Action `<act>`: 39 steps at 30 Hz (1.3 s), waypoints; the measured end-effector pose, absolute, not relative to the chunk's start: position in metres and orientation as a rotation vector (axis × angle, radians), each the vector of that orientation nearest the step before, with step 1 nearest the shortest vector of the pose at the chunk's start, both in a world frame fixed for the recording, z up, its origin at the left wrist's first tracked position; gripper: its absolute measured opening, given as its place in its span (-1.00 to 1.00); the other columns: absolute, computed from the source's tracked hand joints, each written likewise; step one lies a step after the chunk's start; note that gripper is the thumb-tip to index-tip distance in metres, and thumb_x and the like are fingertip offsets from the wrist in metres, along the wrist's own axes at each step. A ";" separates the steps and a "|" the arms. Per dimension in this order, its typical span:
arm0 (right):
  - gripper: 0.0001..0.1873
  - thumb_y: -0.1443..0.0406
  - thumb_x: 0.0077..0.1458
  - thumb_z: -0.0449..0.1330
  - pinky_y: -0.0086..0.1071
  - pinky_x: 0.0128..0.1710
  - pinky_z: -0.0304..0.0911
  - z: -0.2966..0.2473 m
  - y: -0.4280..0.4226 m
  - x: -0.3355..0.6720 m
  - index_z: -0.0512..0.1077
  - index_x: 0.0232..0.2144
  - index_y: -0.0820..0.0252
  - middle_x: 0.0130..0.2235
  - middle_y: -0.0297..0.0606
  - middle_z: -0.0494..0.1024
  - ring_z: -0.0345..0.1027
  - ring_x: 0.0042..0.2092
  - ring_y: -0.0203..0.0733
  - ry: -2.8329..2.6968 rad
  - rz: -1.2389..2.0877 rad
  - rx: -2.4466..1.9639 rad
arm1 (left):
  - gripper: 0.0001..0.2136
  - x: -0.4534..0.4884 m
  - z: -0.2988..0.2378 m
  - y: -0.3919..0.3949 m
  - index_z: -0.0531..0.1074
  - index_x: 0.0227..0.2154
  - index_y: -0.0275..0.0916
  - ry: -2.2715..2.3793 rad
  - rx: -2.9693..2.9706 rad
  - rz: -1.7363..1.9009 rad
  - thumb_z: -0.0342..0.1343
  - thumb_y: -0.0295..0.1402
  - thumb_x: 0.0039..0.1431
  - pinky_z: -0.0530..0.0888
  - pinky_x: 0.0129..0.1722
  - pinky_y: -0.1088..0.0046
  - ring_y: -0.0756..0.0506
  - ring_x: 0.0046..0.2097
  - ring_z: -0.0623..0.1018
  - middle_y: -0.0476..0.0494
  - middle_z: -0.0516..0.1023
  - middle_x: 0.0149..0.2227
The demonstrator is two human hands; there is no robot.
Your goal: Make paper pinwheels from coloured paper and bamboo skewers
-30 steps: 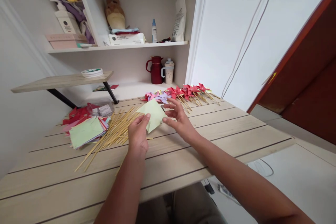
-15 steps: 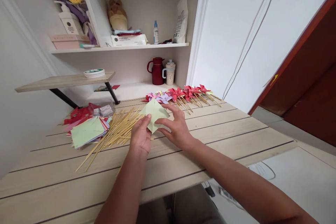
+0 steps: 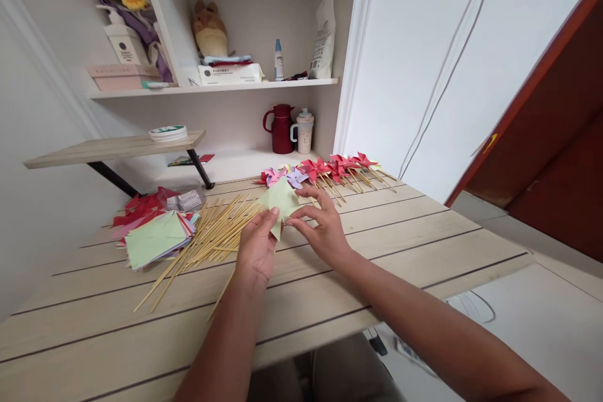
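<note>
Over the table, my left hand (image 3: 258, 242) pinches a pale green paper square (image 3: 281, 193) near its lower left, thumb on top. The paper is turned corner-down, with a slit near its lower tip. My right hand (image 3: 321, 225) closes thumb and fingertips on the paper's lower right edge by that slit. Just left of my hands lies a loose heap of thin wooden sticks (image 3: 211, 232). Beyond it rests a stack of coloured paper sheets (image 3: 155, 239), light green on top. Behind the held paper, finished pinwheels (image 3: 336, 168) in red, pink and purple lie on their sticks.
A small raised wooden shelf (image 3: 113, 148) with black legs stands at the left, a round white container (image 3: 168, 133) on it. Behind the pinwheels are a dark red jug (image 3: 281, 129) and a speckled cup (image 3: 304, 132). A clear plastic box (image 3: 186, 199) sits beside red paper pieces.
My right thumb and fingers have drawn together on the paper's lower right edge, which now bends at the slit. My left hand has shifted slightly right, still holding the paper.
</note>
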State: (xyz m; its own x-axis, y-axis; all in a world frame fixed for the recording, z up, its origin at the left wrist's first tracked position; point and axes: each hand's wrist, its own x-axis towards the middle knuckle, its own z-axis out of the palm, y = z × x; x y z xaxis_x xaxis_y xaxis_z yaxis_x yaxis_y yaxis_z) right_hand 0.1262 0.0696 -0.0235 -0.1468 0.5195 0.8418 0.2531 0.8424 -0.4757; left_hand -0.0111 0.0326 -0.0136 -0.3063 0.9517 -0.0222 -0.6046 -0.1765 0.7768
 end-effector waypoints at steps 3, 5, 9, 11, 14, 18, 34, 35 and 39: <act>-0.85 0.19 0.10 0.40 0.01 0.17 0.24 -0.023 0.073 0.126 0.58 -0.46 0.08 0.03 -0.13 0.48 0.37 0.12 0.03 -1.687 0.390 -0.631 | -0.66 -0.010 -0.013 0.032 0.62 -0.37 -0.31 0.854 0.593 1.732 0.53 -0.33 -0.26 0.46 -0.20 0.51 -0.02 -0.23 0.58 -0.16 0.67 -0.25; -0.81 0.16 0.06 0.42 -0.02 0.16 0.26 -0.022 0.075 0.126 0.57 -0.49 0.09 0.02 -0.14 0.48 0.37 0.12 0.02 -1.651 0.480 -0.651 | -0.63 -0.010 -0.012 0.031 0.62 -0.36 -0.31 0.868 0.598 1.733 0.54 -0.32 -0.29 0.45 -0.20 0.49 -0.03 -0.23 0.58 -0.16 0.67 -0.25; -0.74 0.11 0.00 0.45 -0.04 0.17 0.26 -0.021 0.077 0.127 0.55 -0.53 0.11 0.01 -0.14 0.47 0.36 0.12 0.01 -1.612 0.586 -0.670 | -0.62 -0.010 -0.010 0.030 0.62 -0.34 -0.29 0.974 0.646 1.739 0.54 -0.29 -0.30 0.41 -0.27 0.49 -0.02 -0.28 0.55 -0.14 0.66 -0.28; -0.72 0.09 -0.01 0.45 -0.04 0.17 0.25 -0.021 0.078 0.128 0.55 -0.54 0.11 0.00 -0.13 0.47 0.36 0.12 0.01 -1.605 0.608 -0.670 | -0.63 -0.009 -0.010 0.029 0.63 -0.37 -0.27 1.030 0.679 1.756 0.54 -0.27 -0.31 0.38 -0.29 0.50 0.00 -0.31 0.53 -0.10 0.65 -0.31; -0.70 0.07 -0.02 0.45 -0.04 0.18 0.24 -0.021 0.079 0.128 0.54 -0.55 0.12 -0.01 -0.13 0.47 0.35 0.12 0.01 -1.593 0.630 -0.672 | -0.64 -0.008 -0.009 0.029 0.62 -0.42 -0.26 1.037 0.740 1.772 0.54 -0.25 -0.32 0.38 -0.23 0.49 0.00 -0.29 0.51 -0.06 0.63 -0.35; -0.67 0.05 -0.06 0.47 -0.06 0.16 0.24 -0.022 0.080 0.128 0.53 -0.56 0.12 -0.02 -0.14 0.48 0.37 0.09 0.00 -1.586 0.675 -0.678 | -0.66 -0.008 -0.009 0.028 0.62 -0.43 -0.25 1.044 0.807 1.762 0.53 -0.21 -0.29 0.38 -0.18 0.47 0.00 -0.29 0.49 -0.03 0.60 -0.38; -0.67 0.09 -0.04 0.45 -0.14 0.09 0.27 -0.018 0.075 0.128 0.48 -0.59 0.14 -0.12 -0.20 0.48 0.39 0.00 -0.07 -1.585 0.717 -0.655 | -0.76 -0.003 -0.008 0.028 0.59 -0.45 -0.27 1.137 0.952 1.839 0.45 -0.26 -0.17 0.43 -0.20 0.43 -0.02 -0.32 0.50 -0.05 0.58 -0.41; -0.68 0.10 -0.04 0.45 -0.13 0.10 0.26 -0.018 0.075 0.128 0.48 -0.58 0.14 -0.11 -0.20 0.49 0.40 0.01 -0.07 -1.588 0.720 -0.649 | -0.78 -0.003 -0.008 0.028 0.60 -0.44 -0.27 1.155 0.979 1.851 0.43 -0.26 -0.13 0.43 -0.21 0.43 -0.03 -0.31 0.51 -0.05 0.59 -0.40; -0.76 0.14 0.00 0.44 -0.10 0.16 0.24 -0.016 0.073 0.129 0.52 -0.51 0.11 -0.06 -0.20 0.48 0.39 0.06 -0.04 -1.598 0.684 -0.644 | -0.82 -0.004 -0.009 0.029 0.63 -0.37 -0.24 1.229 1.021 1.894 0.37 -0.28 -0.04 0.44 -0.19 0.42 -0.06 -0.28 0.54 -0.07 0.63 -0.34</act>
